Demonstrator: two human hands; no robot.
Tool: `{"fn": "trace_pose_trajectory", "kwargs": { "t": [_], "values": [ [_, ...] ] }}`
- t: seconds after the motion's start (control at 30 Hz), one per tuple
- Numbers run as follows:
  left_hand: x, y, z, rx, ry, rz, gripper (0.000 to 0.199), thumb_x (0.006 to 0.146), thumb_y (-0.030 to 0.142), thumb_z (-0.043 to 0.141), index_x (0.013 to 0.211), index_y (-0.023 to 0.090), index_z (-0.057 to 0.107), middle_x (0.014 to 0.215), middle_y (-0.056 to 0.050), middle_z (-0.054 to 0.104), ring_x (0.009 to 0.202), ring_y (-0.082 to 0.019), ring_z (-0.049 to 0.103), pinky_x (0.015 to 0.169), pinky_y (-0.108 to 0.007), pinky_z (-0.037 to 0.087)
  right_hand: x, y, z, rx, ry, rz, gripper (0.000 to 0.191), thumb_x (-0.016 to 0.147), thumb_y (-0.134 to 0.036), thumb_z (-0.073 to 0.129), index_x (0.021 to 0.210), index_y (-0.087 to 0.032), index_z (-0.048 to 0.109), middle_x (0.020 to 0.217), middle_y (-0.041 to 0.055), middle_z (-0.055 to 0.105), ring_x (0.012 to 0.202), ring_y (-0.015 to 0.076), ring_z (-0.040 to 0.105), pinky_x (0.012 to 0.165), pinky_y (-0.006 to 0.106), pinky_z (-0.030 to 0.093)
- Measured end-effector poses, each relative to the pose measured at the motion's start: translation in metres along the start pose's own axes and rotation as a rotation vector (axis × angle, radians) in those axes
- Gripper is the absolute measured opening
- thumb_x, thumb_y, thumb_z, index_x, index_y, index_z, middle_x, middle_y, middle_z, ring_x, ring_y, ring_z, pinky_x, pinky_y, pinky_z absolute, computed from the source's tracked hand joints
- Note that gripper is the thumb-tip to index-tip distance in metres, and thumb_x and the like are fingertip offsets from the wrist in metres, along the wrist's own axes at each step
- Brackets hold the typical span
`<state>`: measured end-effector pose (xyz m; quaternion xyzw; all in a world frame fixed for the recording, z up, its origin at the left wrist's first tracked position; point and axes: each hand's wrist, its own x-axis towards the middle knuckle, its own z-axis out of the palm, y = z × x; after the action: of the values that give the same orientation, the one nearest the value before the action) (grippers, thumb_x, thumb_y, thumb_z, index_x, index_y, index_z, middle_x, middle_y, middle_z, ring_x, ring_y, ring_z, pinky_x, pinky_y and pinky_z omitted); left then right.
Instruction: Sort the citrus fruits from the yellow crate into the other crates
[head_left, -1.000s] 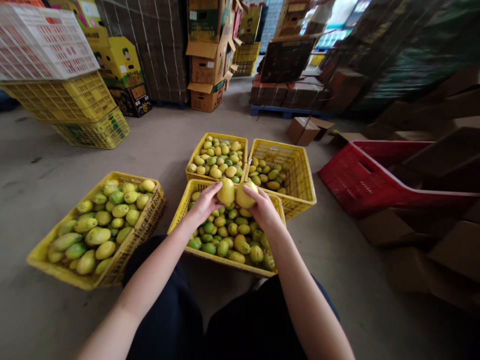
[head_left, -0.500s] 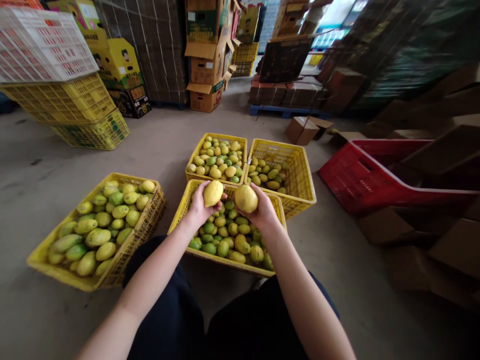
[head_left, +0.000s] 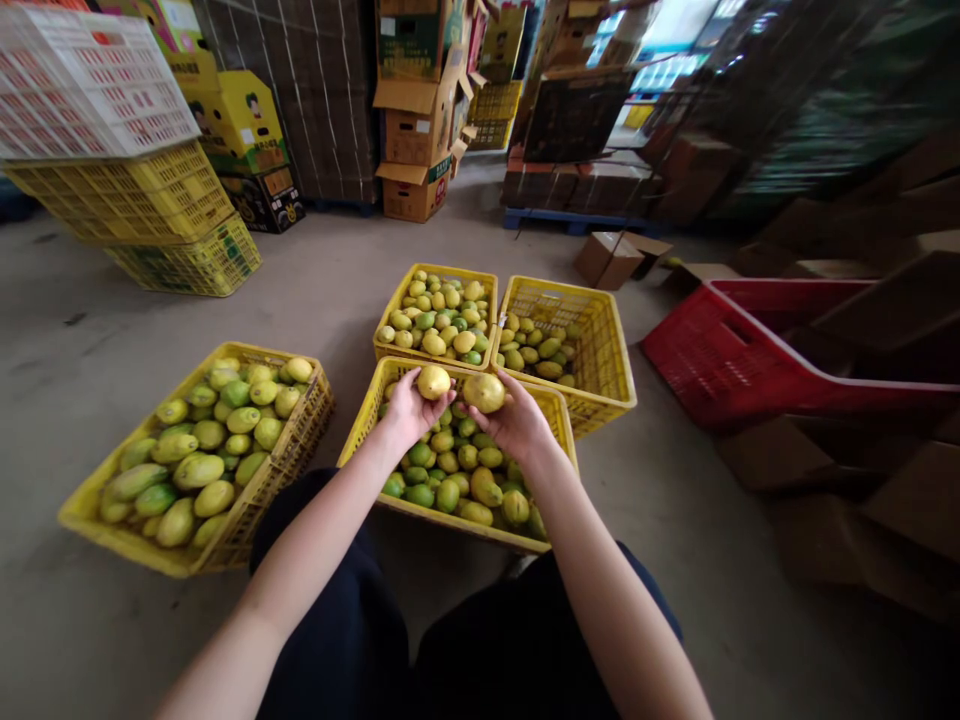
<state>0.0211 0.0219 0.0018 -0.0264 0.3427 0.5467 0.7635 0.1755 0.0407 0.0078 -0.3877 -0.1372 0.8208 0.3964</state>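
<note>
My left hand is closed around a yellow lemon, held up over the near yellow crate. Close beside it, my right hand grips a second yellow lemon, its fingertips curled under the fruit. Green and yellow lemons fill the crate below both hands. Touching its far side are a back crate heaped with mostly yellow lemons and a right-hand crate only partly filled.
A full crate of larger greenish-yellow lemons stands on the floor at left. At right are a red crate and loose cardboard boxes. Stacked crates rise at the far left, with carton stacks behind.
Both lemons have been turned in my fingers. The right one has come slightly left, nearer the left one. The crates stay where they were.
</note>
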Motion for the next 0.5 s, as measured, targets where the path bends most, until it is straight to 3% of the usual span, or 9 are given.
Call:
{"fn": "trace_pose_trajectory", "kwargs": {
  "t": [0.13,0.5],
  "values": [
    [0.0027,-0.0007,-0.0015,0.062,0.021,-0.049,0.044,0.097,0.038,0.029,0.108,0.006,0.058,0.068,-0.009,0.063,0.041,-0.007,0.049,0.033,-0.011,0.039,0.0013,0.0007,0.0007,0.006,0.01,0.029,0.035,0.098,-0.037,0.033,0.101,-0.014,0.058,0.071,0.0091,0.072,0.057,0.0163,0.069,0.045,0.02,0.057],
    [0.009,-0.0044,-0.0037,0.141,0.05,0.009,0.046,0.098,0.042,0.026,0.1,0.009,0.057,0.069,-0.008,0.061,0.05,-0.011,0.054,0.042,-0.017,0.045,0.0045,0.0022,-0.0024,-0.027,0.055,-0.043,0.025,0.093,-0.035,0.044,0.096,-0.015,0.059,0.074,0.0061,0.07,0.065,0.0159,0.068,0.055,0.023,0.06]
  ]
}}
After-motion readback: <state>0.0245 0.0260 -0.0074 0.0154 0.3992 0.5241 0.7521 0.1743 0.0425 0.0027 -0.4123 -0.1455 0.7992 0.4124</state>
